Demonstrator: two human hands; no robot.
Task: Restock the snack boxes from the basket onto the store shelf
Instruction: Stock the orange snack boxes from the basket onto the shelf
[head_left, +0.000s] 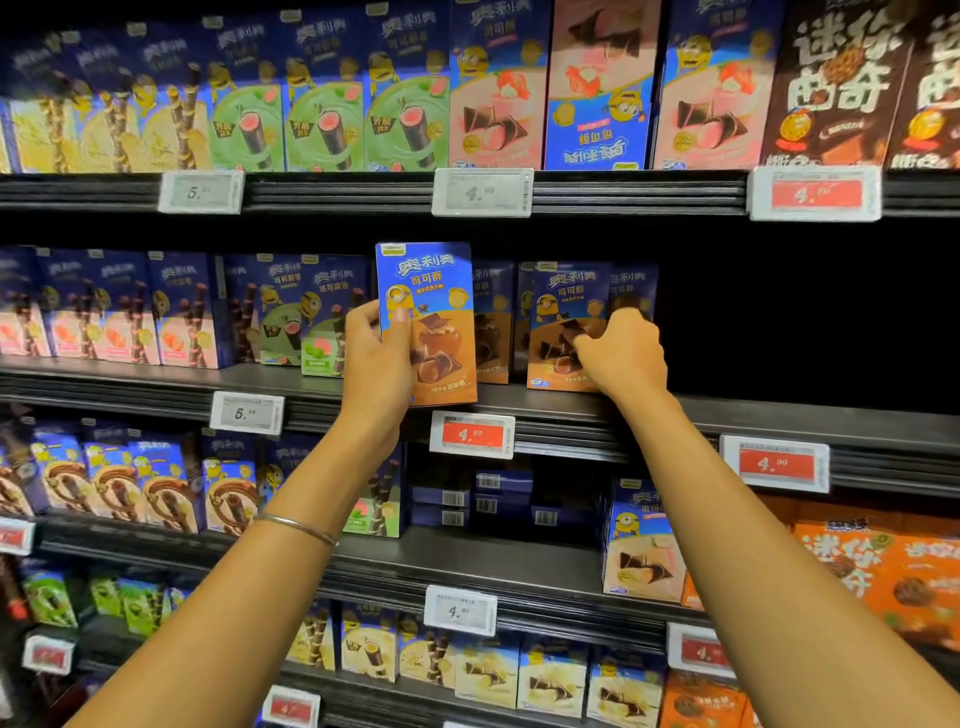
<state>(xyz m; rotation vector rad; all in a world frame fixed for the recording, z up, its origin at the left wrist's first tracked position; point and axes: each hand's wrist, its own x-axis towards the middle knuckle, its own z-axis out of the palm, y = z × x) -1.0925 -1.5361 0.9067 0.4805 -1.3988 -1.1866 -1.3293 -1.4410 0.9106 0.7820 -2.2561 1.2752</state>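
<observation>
Holding one blue-and-brown snack box (431, 317) upright in the left hand (376, 358), thumb pressed flat on the front panel and the other fingers wrapped round the back, so it's a proper grip. That box hangs just in front of the middle shelf (727, 410), bottom edge about level with the shelf lip, pretty much dead centre of view.

At 3 o'clock from it, the right hand (623, 353) is curled onto a second box (563, 322) of the same flavour that stands on the shelf, thumb on its face and fingers hooked over its right edge. More of the same flavour stand between the two and behind.

Further out at 3 o'clock of the right hand the shelf goes dark, can't tell what's back there. At 6 o'clock of the held box a red price tag (471, 435) is clipped to the shelf rail. Over at 9 o'clock, pink and green boxes (182, 322) line the same shelf. Thin metal bangle (296, 527) on the left wrist.
</observation>
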